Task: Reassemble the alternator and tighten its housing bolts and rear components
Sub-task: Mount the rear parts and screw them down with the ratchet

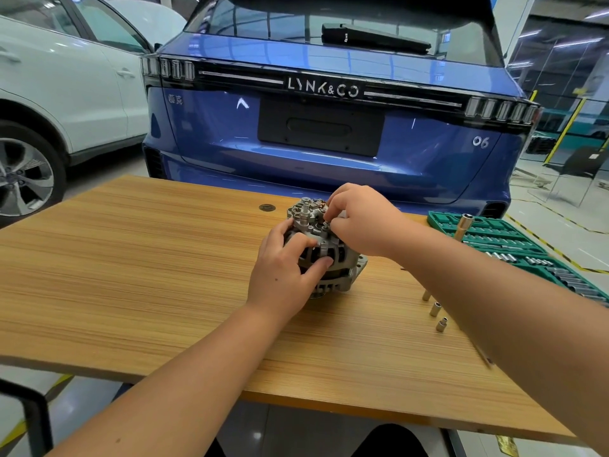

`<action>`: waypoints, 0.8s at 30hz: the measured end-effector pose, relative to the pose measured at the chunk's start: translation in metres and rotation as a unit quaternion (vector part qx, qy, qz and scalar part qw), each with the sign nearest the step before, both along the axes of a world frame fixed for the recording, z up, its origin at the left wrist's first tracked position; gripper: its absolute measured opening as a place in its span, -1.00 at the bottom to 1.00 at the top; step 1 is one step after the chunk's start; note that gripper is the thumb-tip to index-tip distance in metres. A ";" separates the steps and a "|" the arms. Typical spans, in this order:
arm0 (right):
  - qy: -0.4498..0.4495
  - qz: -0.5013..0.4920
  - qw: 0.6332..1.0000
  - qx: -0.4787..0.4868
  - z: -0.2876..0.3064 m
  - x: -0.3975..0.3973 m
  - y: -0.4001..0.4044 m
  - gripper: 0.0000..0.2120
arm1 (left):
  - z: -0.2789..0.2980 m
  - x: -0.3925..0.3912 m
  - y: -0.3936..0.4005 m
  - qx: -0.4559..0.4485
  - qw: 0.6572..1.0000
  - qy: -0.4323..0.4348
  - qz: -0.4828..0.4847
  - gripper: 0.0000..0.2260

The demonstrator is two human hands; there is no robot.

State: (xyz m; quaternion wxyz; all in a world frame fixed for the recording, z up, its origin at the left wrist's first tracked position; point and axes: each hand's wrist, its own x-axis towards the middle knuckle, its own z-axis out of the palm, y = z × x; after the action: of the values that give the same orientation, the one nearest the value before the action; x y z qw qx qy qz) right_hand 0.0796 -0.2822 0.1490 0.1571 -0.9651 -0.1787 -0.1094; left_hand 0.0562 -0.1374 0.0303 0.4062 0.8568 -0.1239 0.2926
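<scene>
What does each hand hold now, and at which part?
The left hand grips the alternator by its side housing. The right hand pinches a small fastener on the alternator's top.

Bright, even indoor light — soft shadows, sharp centre, wide-angle bending at edges.
</scene>
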 end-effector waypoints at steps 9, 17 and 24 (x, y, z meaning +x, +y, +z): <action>0.035 -0.019 0.999 -0.008 0.008 0.000 0.005 -0.74 | 0.000 0.000 -0.001 0.003 1.000 -0.001 0.004 -0.75; 0.060 0.006 0.995 0.077 0.002 0.003 -0.008 -0.68 | 0.001 0.000 -0.001 0.003 1.000 -0.011 0.004 -0.74; 0.027 -0.108 0.931 0.347 -0.010 0.030 -0.058 -0.71 | 0.000 0.001 0.001 0.020 1.000 -0.017 -0.002 -0.72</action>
State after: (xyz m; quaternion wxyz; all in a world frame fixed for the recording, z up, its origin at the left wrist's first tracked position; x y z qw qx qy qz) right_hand 0.1097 -0.3399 0.1393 0.4738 -0.8667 -0.0203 -0.1547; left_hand 0.0576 -0.1360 0.0305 0.3876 0.8592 -0.1384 0.3041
